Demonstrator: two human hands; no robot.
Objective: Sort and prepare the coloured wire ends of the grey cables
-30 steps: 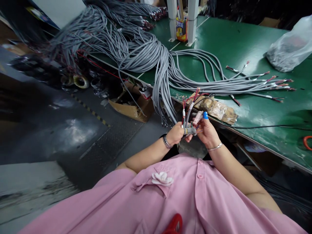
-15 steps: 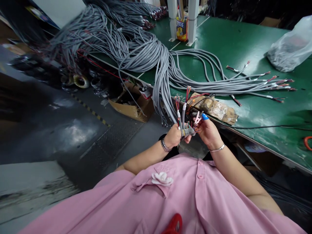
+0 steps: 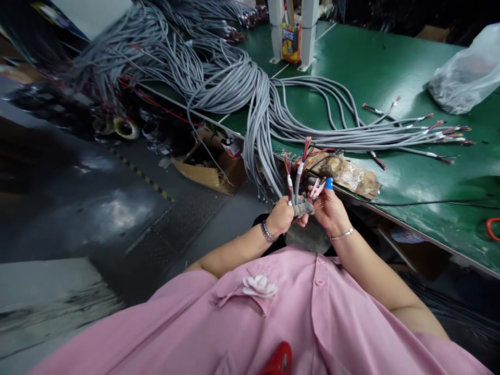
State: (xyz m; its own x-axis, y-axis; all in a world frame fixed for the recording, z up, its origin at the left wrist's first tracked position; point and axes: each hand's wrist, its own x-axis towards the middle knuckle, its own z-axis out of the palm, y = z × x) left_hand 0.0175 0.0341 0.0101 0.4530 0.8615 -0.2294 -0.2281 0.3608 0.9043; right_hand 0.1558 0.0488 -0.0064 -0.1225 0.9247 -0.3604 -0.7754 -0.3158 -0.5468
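In the head view, the left hand [image 3: 282, 215], one finger in a gray sleeve [image 3: 303, 209], is closed around two upright gray cables [image 3: 297, 183] whose stripped, colored wire ends fan out above it, just off the near edge of the green surface [image 3: 375, 62]. Beside it, the right hand [image 3: 334, 212] is nearly closed, its thumb under a blue cover [image 3: 328, 183] and its fingertips pinching a small pink clip [image 3: 317, 188] close to thin wires, though whether it grips those too is unclear. Beyond them lie a taped cardboard piece [image 3: 353, 179] and a large gray cable bundle [image 3: 230, 91] hanging partly over the edge
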